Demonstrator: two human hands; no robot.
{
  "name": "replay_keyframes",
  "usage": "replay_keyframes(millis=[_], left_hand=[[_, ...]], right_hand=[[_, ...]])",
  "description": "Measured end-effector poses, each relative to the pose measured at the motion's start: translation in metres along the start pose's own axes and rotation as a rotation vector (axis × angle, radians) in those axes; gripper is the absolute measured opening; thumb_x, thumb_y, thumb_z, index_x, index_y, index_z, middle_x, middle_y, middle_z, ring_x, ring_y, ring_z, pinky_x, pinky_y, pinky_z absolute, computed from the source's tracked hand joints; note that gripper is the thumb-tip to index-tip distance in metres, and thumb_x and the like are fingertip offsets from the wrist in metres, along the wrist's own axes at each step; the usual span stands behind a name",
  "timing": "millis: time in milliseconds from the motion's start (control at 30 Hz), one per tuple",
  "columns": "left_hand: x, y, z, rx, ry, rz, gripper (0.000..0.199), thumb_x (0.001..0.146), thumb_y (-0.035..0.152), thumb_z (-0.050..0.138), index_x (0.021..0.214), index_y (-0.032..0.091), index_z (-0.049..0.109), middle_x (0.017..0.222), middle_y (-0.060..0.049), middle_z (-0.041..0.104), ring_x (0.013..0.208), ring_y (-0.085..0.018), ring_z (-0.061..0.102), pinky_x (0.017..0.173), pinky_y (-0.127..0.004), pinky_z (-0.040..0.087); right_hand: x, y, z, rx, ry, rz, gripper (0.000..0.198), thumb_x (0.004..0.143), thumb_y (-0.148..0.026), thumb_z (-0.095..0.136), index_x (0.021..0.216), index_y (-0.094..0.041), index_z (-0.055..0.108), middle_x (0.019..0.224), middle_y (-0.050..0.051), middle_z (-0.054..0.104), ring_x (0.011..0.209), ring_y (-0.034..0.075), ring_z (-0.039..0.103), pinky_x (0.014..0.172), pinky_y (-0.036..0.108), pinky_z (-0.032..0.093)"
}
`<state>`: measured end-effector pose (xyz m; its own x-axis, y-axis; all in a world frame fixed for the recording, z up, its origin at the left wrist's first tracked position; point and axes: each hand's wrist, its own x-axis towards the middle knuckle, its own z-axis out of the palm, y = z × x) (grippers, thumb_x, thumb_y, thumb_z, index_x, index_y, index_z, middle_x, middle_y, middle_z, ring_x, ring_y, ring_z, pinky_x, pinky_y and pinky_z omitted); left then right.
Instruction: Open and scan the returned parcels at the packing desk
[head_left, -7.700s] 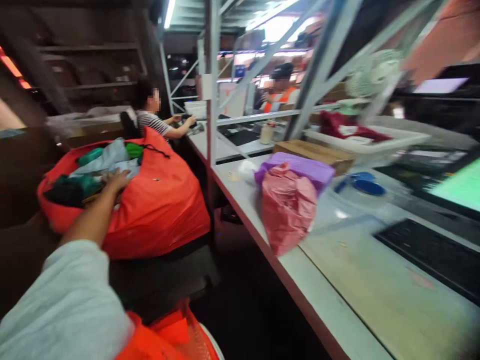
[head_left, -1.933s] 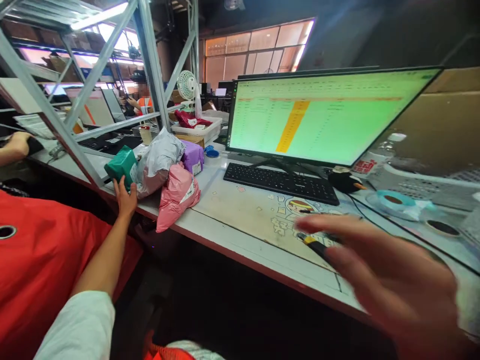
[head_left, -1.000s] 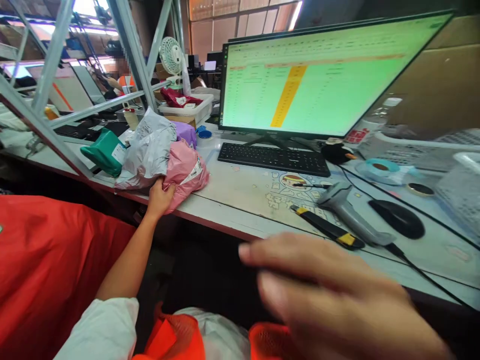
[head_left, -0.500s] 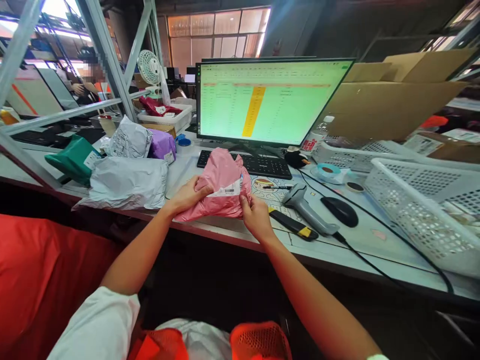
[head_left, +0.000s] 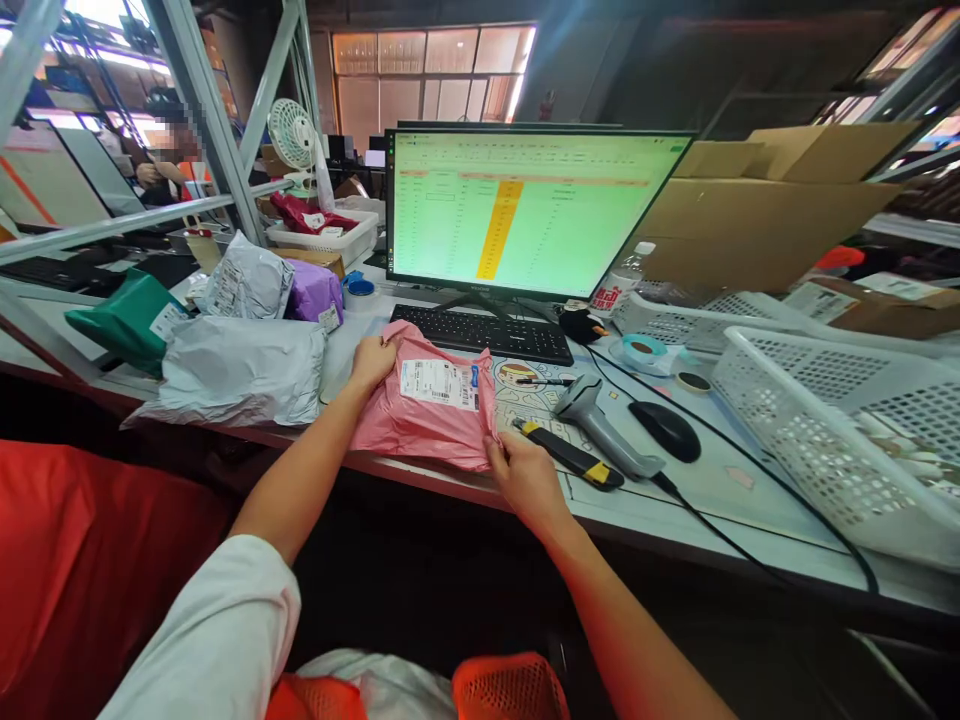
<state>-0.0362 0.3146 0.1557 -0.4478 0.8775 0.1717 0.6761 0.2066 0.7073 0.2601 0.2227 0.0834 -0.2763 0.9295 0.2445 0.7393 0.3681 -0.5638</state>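
Observation:
A pink plastic mailer bag (head_left: 420, 425) with a white shipping label (head_left: 440, 383) facing up lies at the front edge of the desk. My left hand (head_left: 373, 362) grips its upper left corner. At its lower right corner, my right hand (head_left: 525, 475) pinches the plastic between thumb and fingers. Just right of that hand lies a black and yellow utility knife (head_left: 574, 455). A grey barcode scanner (head_left: 607, 428) rests beside the knife. Behind the bag is a black keyboard (head_left: 487, 335), its front partly covered by the bag.
Grey, purple and green parcels (head_left: 244, 370) are piled on the left by a metal frame (head_left: 217, 120). A monitor (head_left: 525, 210) stands behind. To the right are a mouse (head_left: 665, 430), a cable, tape rolls (head_left: 643, 350) and a white basket (head_left: 832, 430). A co-worker (head_left: 176, 150) sits far left.
The pink mailer bag has been laid flatter, and its label now shows in full. My left hand has moved up to the bag's upper left corner; my right hand has shifted slightly down.

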Motion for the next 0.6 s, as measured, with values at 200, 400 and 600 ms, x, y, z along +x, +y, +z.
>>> replay_keyframes(millis=[200,400,600], left_hand=[[-0.068,0.069,-0.032,-0.036,0.203,0.582,0.043,0.097,0.041,0.067,0.132,0.016,0.060,0.132,-0.015,0.065,0.123,-0.032,0.062,0.108,-0.046,0.046],[-0.100,0.057,0.020,0.460,-0.154,0.792,0.048,0.099,0.044,0.062,0.141,0.021,0.058,0.152,-0.011,0.056,0.144,-0.034,0.046,0.119,-0.058,0.036],[-0.089,-0.010,0.042,0.631,-0.209,0.601,0.089,0.090,0.068,0.064,0.161,0.020,0.039,0.172,-0.007,0.025,0.161,-0.036,0.013,0.129,-0.069,0.002]], right_hand=[[0.039,0.004,-0.055,0.271,0.305,-0.021,0.046,0.095,-0.051,0.060,0.122,-0.016,0.072,0.084,0.008,0.073,0.068,0.019,0.063,0.065,0.031,0.049],[0.092,-0.003,-0.005,0.113,0.149,-0.294,0.039,0.102,-0.030,0.046,0.128,-0.016,0.071,0.130,0.015,0.068,0.120,0.026,0.063,0.102,0.042,0.054],[0.089,0.021,0.039,-0.080,-0.035,-0.235,0.041,0.099,-0.023,0.048,0.130,-0.015,0.072,0.138,0.018,0.065,0.126,0.033,0.061,0.111,0.052,0.048]])
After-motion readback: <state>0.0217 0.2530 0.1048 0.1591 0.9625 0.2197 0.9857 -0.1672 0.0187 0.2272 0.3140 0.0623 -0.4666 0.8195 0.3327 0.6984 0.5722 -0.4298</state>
